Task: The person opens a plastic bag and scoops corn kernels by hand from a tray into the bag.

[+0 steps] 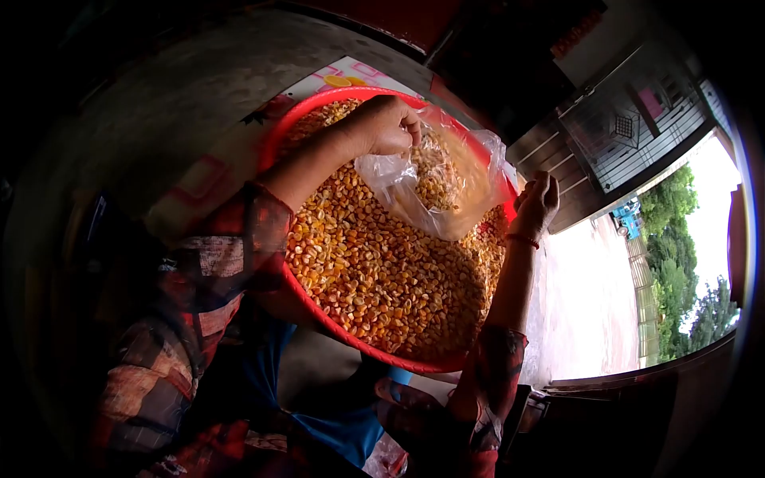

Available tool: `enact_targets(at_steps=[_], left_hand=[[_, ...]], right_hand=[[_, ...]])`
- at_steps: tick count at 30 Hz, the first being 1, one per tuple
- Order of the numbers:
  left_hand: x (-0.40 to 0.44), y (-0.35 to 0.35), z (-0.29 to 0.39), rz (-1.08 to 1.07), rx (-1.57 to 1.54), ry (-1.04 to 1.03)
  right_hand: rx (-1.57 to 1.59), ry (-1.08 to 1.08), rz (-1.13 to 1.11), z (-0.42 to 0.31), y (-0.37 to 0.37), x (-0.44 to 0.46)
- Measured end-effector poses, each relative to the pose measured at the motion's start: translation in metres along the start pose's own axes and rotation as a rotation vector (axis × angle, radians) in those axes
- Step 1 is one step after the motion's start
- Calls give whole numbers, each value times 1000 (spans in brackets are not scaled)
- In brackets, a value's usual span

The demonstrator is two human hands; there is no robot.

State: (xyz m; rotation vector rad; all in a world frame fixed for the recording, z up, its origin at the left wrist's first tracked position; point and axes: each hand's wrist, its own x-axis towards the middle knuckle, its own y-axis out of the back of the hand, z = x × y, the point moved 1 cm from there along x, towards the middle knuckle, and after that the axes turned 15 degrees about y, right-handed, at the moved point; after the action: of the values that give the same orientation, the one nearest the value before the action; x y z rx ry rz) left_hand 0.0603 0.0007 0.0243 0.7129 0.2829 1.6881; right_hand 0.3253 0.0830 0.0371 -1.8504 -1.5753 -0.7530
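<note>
A clear plastic bag (470, 179) hangs above the far right part of a red tub (307, 299). Corn kernels (374, 263) fill the tub, and more kernels show in or through the bag. My left hand (389, 127) is over the tub with its fingers curled closed on the bag's near left edge. On the other side, my right hand (538, 201) is closed at the tub's right rim, beside the bag's right edge. What its fingers grip there is hard to make out, but the bag's film runs up to them.
A patterned white and pink sheet (315, 80) lies beneath the tub. A grey floor (199, 88) spreads to the left. Metal gate panels (629, 119) stand at the upper right, beside a bright doorway (590, 295) with trees (673, 231) outside.
</note>
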Motion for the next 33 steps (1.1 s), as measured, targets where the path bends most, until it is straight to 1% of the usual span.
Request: enact_targets(at_steps=[1,3,4,5,7,9,10,11,13,15,16,19,21,22,23,25,27,28,29,33], left_hand=[[-1,-1,2,5,2,2],[-4,-1,6,5,90,36],[-3,-2,4,10,84,3],[-3,-1,4,11,88,8],[-3,-1,5,-36,93,31],[-2,-1,4,-34,92,36],[-2,-2,4,-27,81,27],[-2,-2,4,-19,69,18],[-1,-3,5,-20,75,17],[-1,-3,4,-19,81,19],[0,-2,3,-22,73,6],[-2,-1,2,-32,43,4],[-2,0,4,-37,21,12],[-3,0,5,-19,61,16],[-3,1,6,-1,101,22],[-1,-1,0,-7,102,10],[0,-1,-1,-12,103,-5],[0,-1,-1,-20,103,13],[0,-1,0,-27,102,32],[0,0,0,-20,102,46]], right_hand=[[5,1,-4,-19,-9,-1],[79,200,-51,-50,-28,-7],[73,205,-89,-61,-38,-13],[-44,332,-125,-62,-47,-16],[-160,411,-343,-60,-60,-29],[-313,624,-525,-54,-73,-47],[-346,521,-660,-45,-77,-55],[-390,583,-741,-40,-77,-60],[-362,680,-761,-36,-80,-62],[-368,598,-729,-34,-75,-57],[-436,625,-691,-34,-71,-52],[-492,592,-491,-30,-57,-35],[-542,536,-359,-20,-39,-23],[-518,489,-285,-7,-28,-17],[-567,524,-290,3,-14,-11],[-767,383,-462,52,18,-11],[-942,149,-693,72,21,-23],[-879,145,-828,80,21,-29],[-826,131,-906,87,22,-31],[-700,69,-1058,95,22,-29]])
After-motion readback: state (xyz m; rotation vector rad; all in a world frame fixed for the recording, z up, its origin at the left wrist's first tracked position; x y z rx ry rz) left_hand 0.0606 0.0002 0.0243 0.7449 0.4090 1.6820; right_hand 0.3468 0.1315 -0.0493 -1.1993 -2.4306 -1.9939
